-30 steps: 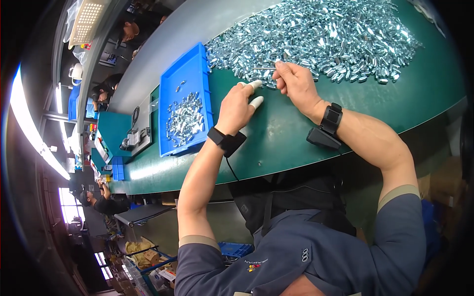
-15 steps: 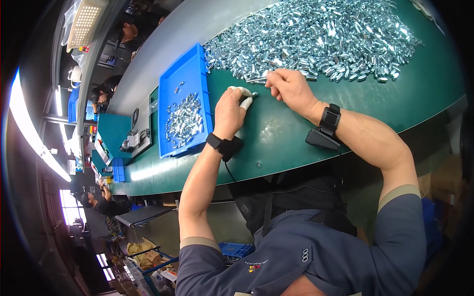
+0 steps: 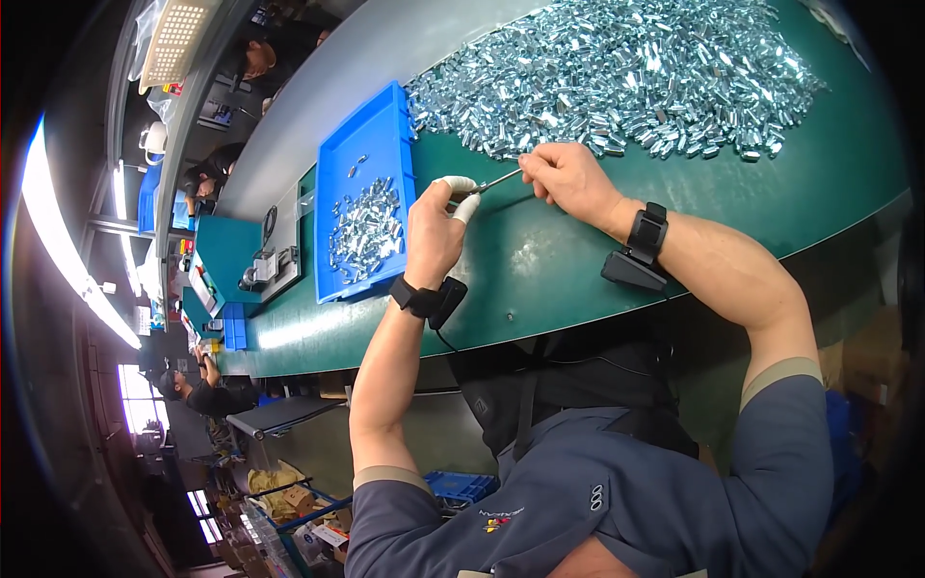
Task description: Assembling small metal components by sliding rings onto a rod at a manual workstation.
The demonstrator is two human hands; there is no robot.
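Observation:
My left hand (image 3: 436, 231), with white covers on its thumb and a fingertip, pinches a small metal piece (image 3: 476, 190) over the green tabletop. Between the fingers of my right hand (image 3: 570, 181) is a thin metal rod (image 3: 505, 178). Its far end meets the small piece at my left fingertips; whether it goes inside cannot be made out. Beyond both hands spreads a large heap of shiny metal pieces (image 3: 626, 82). Left of my left hand lies a shallow blue tray (image 3: 381, 125), with a smaller batch of similar metal pieces (image 3: 366, 231) inside.
The green table's curved front edge (image 3: 578, 326) runs close to my body. Farther left stand a small device (image 3: 265, 268) and a small blue bin (image 3: 234, 326). A blue crate (image 3: 461, 486) sits below the table. Other people work in the left background.
The rod in my right hand has swung down to the piece in my left fingers. My left hand has shifted slightly left, and my right hand has barely moved.

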